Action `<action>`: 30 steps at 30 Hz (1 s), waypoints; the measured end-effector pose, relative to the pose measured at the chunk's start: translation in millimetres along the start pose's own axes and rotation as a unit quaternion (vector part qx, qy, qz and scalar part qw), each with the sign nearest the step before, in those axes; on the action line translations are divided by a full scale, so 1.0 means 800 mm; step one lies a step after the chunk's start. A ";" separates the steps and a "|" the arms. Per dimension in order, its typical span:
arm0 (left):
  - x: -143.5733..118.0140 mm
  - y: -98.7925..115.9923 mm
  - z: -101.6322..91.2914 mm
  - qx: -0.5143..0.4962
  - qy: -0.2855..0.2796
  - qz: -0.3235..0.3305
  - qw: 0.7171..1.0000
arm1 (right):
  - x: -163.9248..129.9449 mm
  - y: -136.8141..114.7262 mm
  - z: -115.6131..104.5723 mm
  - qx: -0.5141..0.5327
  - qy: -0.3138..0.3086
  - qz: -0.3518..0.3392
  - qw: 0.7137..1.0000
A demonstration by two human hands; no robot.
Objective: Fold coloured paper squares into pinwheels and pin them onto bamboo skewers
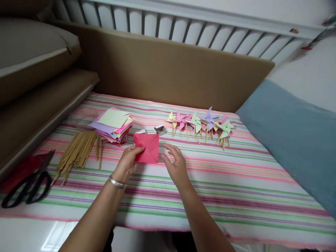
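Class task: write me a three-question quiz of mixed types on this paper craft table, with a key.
1. True or false: the left hand holds the red paper square.
2. What lies between the scissors and the paper stack?
A) wooden sticks
B) pinwheels
C) a cup
3. Fill in: the finished pinwheels lie to the ___ of the red square.

Key:
1. True; its fingers pinch the left edge, while the right hand is open beside the square.
2. A, the wooden sticks.
3. right
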State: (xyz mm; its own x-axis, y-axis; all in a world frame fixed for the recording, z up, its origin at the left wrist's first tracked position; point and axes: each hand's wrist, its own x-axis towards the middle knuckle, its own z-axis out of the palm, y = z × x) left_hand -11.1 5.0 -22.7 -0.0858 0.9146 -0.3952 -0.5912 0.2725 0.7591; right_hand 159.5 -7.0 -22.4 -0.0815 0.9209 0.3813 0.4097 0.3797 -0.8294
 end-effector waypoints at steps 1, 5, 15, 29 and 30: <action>0.001 0.005 -0.003 -0.007 0.009 0.006 1.000 | -0.002 -0.002 -0.002 -0.028 -0.024 -0.045 0.998; 0.001 0.016 -0.009 -0.019 0.012 0.018 1.000 | -0.010 -0.006 0.001 -0.103 -0.102 -0.133 0.980; 0.000 0.005 -0.003 0.036 -0.007 0.014 0.999 | -0.007 -0.006 0.008 -0.136 -0.080 -0.143 0.977; -0.007 -0.013 0.010 0.212 -0.078 0.032 0.974 | -0.002 -0.002 0.010 -0.128 -0.033 -0.067 0.989; -0.007 -0.013 0.010 0.220 -0.087 0.034 0.971 | -0.002 -0.001 0.010 -0.130 -0.033 -0.063 0.989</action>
State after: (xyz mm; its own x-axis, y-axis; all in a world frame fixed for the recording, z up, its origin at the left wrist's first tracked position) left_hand 2.2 -0.6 -24.5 0.0479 0.9610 -0.2724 -0.1856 0.2765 0.9429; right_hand 151.8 -8.0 -25.6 -0.2030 0.8744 0.4407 0.6120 0.4646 -0.6400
